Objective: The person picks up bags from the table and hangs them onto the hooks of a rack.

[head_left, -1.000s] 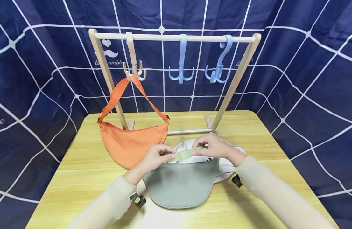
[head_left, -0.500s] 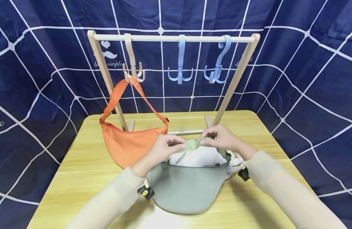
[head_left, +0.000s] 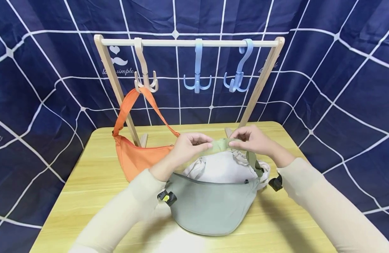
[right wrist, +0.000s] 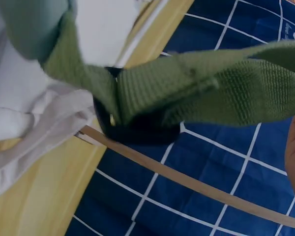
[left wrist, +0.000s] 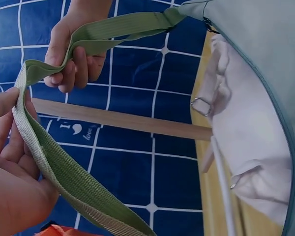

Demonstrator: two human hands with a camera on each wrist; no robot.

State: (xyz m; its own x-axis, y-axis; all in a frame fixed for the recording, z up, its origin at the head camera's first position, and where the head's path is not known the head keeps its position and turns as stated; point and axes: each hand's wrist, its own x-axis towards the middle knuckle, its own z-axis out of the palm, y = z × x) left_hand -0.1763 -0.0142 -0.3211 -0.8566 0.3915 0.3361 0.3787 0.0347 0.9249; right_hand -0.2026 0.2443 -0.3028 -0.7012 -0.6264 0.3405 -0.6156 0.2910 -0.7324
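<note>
A grey-green shoulder bag (head_left: 213, 207) is on the near side of the table, its green webbing strap (head_left: 220, 144) lifted above it. My left hand (head_left: 189, 146) pinches the strap between thumb and fingers. A short way along, my right hand (head_left: 253, 142) grips the same strap; in the left wrist view its fingers (left wrist: 81, 69) curl round the webbing. A dark buckle (right wrist: 137, 132) shows on the strap in the right wrist view. Behind the grey-green bag lies a white bag (head_left: 223, 167), partly covered. An orange bag (head_left: 144, 160) hangs by its strap from a beige hook (head_left: 145, 82).
A wooden rack (head_left: 169, 43) stands at the back of the table (head_left: 87, 182). From its bar also hang a middle blue hook (head_left: 197, 82) and a right blue hook (head_left: 236, 83). A dark blue grid-patterned curtain (head_left: 308, 88) surrounds the table on the back and sides.
Both hands have moved up and to the right, raising the strap towards the rack. The grey-green bag has shifted slightly right and its upper part has lifted, with more of the white bag showing behind.
</note>
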